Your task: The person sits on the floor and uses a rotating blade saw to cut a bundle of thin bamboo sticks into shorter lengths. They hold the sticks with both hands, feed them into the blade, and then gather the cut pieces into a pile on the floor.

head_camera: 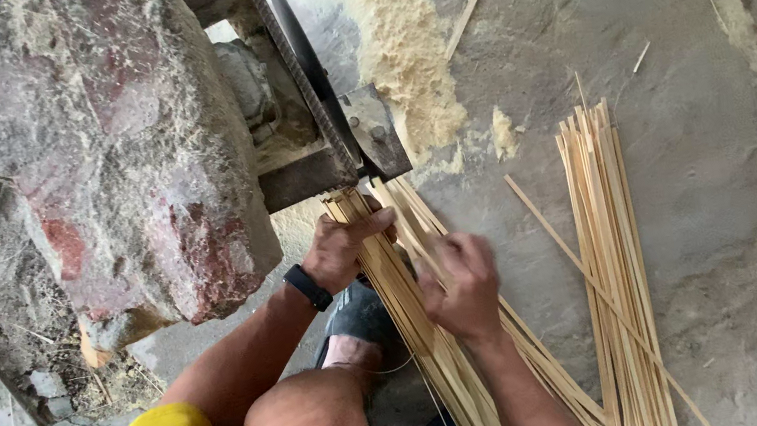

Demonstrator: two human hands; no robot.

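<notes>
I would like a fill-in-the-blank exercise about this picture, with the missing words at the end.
1. Both hands grip a bundle of bamboo strips at a dusty ____ saw.
2. The left hand has a black band on its ____.
3. A second pile of strips lies on the person's ____ side.

Missing words: circular; wrist; right

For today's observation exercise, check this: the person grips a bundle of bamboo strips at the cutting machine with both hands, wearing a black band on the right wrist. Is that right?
Not quite. The head view shows the black band on the left wrist, not the right. The rest holds: the left hand and right hand both grip the bundle of bamboo strips at the cutting machine.
</notes>
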